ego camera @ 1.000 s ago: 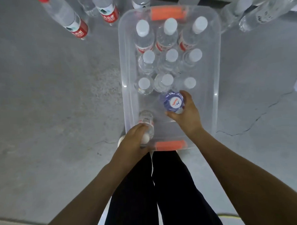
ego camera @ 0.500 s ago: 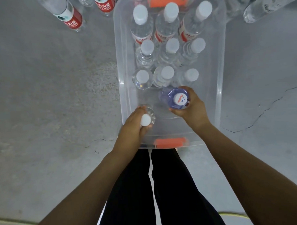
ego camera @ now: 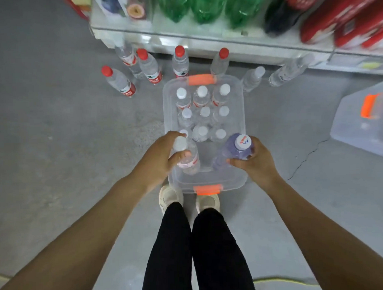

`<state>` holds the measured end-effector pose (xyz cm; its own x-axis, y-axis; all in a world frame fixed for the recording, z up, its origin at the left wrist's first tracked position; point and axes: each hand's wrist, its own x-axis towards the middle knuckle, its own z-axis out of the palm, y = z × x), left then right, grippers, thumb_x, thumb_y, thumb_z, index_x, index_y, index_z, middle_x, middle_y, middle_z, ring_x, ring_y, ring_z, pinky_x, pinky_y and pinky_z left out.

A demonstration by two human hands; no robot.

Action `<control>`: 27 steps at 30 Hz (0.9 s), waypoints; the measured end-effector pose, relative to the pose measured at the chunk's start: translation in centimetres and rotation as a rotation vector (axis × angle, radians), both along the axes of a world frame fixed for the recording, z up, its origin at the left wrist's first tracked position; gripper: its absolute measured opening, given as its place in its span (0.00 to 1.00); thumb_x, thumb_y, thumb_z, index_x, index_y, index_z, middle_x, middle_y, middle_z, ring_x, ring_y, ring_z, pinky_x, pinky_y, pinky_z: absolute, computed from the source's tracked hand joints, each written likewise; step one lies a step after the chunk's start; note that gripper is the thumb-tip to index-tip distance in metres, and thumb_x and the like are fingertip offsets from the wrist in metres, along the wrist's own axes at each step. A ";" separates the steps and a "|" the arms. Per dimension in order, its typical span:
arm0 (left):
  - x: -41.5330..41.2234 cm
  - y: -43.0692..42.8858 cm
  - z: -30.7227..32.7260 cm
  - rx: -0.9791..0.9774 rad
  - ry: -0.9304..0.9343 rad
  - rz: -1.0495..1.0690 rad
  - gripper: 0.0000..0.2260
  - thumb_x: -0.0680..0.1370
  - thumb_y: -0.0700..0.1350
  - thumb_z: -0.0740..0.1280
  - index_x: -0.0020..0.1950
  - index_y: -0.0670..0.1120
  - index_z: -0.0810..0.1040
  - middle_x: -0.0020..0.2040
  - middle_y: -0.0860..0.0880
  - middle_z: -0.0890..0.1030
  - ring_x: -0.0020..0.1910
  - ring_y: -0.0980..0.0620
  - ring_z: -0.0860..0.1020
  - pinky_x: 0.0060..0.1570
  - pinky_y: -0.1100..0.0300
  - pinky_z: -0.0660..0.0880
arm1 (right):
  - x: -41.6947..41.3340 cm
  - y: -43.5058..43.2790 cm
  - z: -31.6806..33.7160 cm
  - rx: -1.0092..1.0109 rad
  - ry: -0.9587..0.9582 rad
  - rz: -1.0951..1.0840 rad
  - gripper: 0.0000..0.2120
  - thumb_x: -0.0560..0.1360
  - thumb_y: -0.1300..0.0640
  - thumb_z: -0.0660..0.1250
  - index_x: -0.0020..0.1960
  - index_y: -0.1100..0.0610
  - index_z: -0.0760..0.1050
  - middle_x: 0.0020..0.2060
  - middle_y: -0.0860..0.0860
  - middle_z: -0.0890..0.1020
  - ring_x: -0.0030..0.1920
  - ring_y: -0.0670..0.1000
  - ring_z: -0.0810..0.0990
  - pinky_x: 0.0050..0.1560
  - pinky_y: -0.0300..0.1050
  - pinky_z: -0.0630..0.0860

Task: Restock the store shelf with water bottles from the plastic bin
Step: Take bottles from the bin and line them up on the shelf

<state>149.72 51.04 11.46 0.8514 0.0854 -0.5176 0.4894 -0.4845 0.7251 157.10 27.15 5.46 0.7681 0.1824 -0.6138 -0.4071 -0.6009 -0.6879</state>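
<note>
Finding: both hands are loaded, each over the near end of the bin (ego camera: 241, 112). My left hand (ego camera: 158, 161) grips a clear bottle (ego camera: 188, 160) at the shoulder, thumb and fingers curled round it just under the white cap. My right hand (ego camera: 256, 164) grips a purple bottle (ego camera: 232, 154) the same way. Both bottles are lifted above the bin's floor, caps up toward the camera; the long axis of each is near vertical, the base tipped a little away from me.

Governing relation: the shelf (ego camera: 236, 38) lies straight ahead, beyond the bin's far handle, with a row of red-capped bottles (ego camera: 150, 68) standing on the floor between bin and shelf. Its front edge runs across the view and draws nearer on the right, so I judge the right hand the closer of the two (only slightly).

Nine white-capped bottles (ego camera: 203, 114) stand upright in the bin's far part. The carry must go forward over these and the floor row alike.
</note>
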 end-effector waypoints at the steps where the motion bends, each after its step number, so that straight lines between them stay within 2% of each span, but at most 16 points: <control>1: 0.5 0.3 2.2 0.003 -0.025 0.019 0.17 0.77 0.51 0.63 0.64 0.48 0.69 0.57 0.48 0.76 0.55 0.51 0.73 0.49 0.64 0.66 | 0.6 0.1 2.0 0.039 0.011 -0.007 0.20 0.63 0.63 0.77 0.48 0.50 0.72 0.39 0.41 0.78 0.40 0.43 0.77 0.39 0.27 0.72; 4: 1.8 1.0 9.2 0.013 -0.082 0.084 0.15 0.77 0.51 0.64 0.60 0.45 0.70 0.55 0.47 0.77 0.53 0.49 0.74 0.47 0.69 0.67 | 2.4 0.9 8.5 0.088 0.000 -0.036 0.21 0.62 0.61 0.78 0.50 0.52 0.73 0.40 0.41 0.78 0.41 0.43 0.78 0.39 0.28 0.74; 6: 2.6 1.4 14.5 0.026 -0.128 0.108 0.16 0.76 0.55 0.63 0.58 0.46 0.70 0.54 0.47 0.77 0.52 0.50 0.74 0.47 0.71 0.67 | 3.8 1.6 14.0 0.132 -0.013 -0.013 0.25 0.58 0.53 0.79 0.53 0.50 0.75 0.45 0.43 0.81 0.46 0.46 0.80 0.48 0.41 0.79; 7: 3.0 1.6 17.3 0.034 -0.165 0.128 0.15 0.76 0.55 0.62 0.56 0.47 0.69 0.53 0.48 0.77 0.51 0.50 0.74 0.46 0.72 0.67 | 4.6 2.0 16.9 0.159 -0.032 0.003 0.27 0.57 0.51 0.79 0.53 0.49 0.75 0.46 0.44 0.81 0.47 0.47 0.80 0.50 0.46 0.79; 8: 3.4 1.8 20.1 0.047 -0.211 0.153 0.12 0.77 0.54 0.61 0.55 0.47 0.68 0.51 0.48 0.76 0.49 0.49 0.73 0.45 0.73 0.66 | 5.3 2.4 19.7 0.190 -0.056 -0.001 0.26 0.58 0.54 0.79 0.54 0.49 0.75 0.46 0.44 0.81 0.47 0.47 0.80 0.51 0.47 0.78; 10: 4.3 2.3 25.7 0.071 -0.305 0.209 0.09 0.78 0.50 0.62 0.53 0.47 0.67 0.47 0.49 0.75 0.47 0.49 0.72 0.42 0.74 0.66 | 6.6 3.3 25.8 0.253 -0.109 -0.029 0.24 0.62 0.63 0.78 0.54 0.53 0.74 0.45 0.45 0.81 0.44 0.44 0.79 0.48 0.39 0.78; 12: 5.7 2.9 31.5 0.080 -0.384 0.264 0.08 0.79 0.47 0.61 0.56 0.46 0.68 0.47 0.49 0.75 0.47 0.49 0.73 0.41 0.73 0.67 | 7.8 4.3 31.8 0.325 -0.162 -0.034 0.23 0.64 0.66 0.77 0.54 0.53 0.74 0.44 0.43 0.80 0.41 0.40 0.79 0.43 0.33 0.77; 14: 7.1 3.4 37.4 0.071 -0.469 0.318 0.07 0.79 0.46 0.60 0.56 0.47 0.67 0.49 0.49 0.74 0.48 0.51 0.72 0.44 0.67 0.68 | 9.0 5.1 37.8 0.376 -0.235 -0.026 0.21 0.64 0.66 0.77 0.50 0.50 0.74 0.43 0.42 0.81 0.42 0.42 0.79 0.45 0.35 0.76; 18: 8.7 3.9 49.2 0.108 -0.639 0.338 0.06 0.79 0.48 0.59 0.54 0.48 0.67 0.44 0.53 0.73 0.42 0.58 0.71 0.38 0.75 0.65 | 10.2 6.2 49.2 0.523 -0.368 -0.049 0.18 0.62 0.64 0.78 0.45 0.50 0.74 0.41 0.47 0.81 0.38 0.41 0.78 0.41 0.34 0.75; 21: 8.1 3.7 57.2 0.129 -0.742 0.359 0.09 0.79 0.52 0.58 0.53 0.48 0.68 0.44 0.54 0.73 0.41 0.59 0.71 0.38 0.69 0.66 | 10.2 6.7 57.0 0.609 -0.454 -0.035 0.17 0.65 0.63 0.76 0.48 0.50 0.75 0.44 0.45 0.82 0.44 0.46 0.80 0.48 0.40 0.77; 23: 7.4 3.5 61.6 0.082 -0.820 0.402 0.10 0.80 0.52 0.58 0.53 0.47 0.69 0.45 0.52 0.74 0.43 0.56 0.72 0.42 0.61 0.70 | 10.0 6.9 61.6 0.663 -0.519 -0.046 0.20 0.65 0.59 0.77 0.55 0.53 0.76 0.48 0.48 0.82 0.48 0.49 0.81 0.52 0.46 0.77; 25: 6.9 3.1 65.7 -0.020 -0.893 0.453 0.11 0.79 0.52 0.58 0.55 0.46 0.71 0.49 0.50 0.76 0.49 0.51 0.75 0.50 0.54 0.73 | 9.3 7.1 66.0 0.711 -0.592 -0.053 0.30 0.62 0.51 0.77 0.61 0.56 0.73 0.52 0.51 0.82 0.51 0.51 0.80 0.51 0.46 0.75; 27: 6.5 2.8 69.5 -0.099 -0.940 0.473 0.11 0.79 0.53 0.58 0.55 0.47 0.71 0.51 0.48 0.78 0.50 0.49 0.77 0.51 0.53 0.74 | 8.4 7.1 70.0 0.753 -0.637 -0.062 0.30 0.64 0.50 0.76 0.63 0.55 0.73 0.53 0.51 0.81 0.52 0.50 0.80 0.50 0.44 0.75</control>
<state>156.21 53.82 80.97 0.8044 0.5070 0.3096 -0.1659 -0.3088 0.9366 165.54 34.25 75.47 0.9362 0.3036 0.1773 0.1558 0.0940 -0.9833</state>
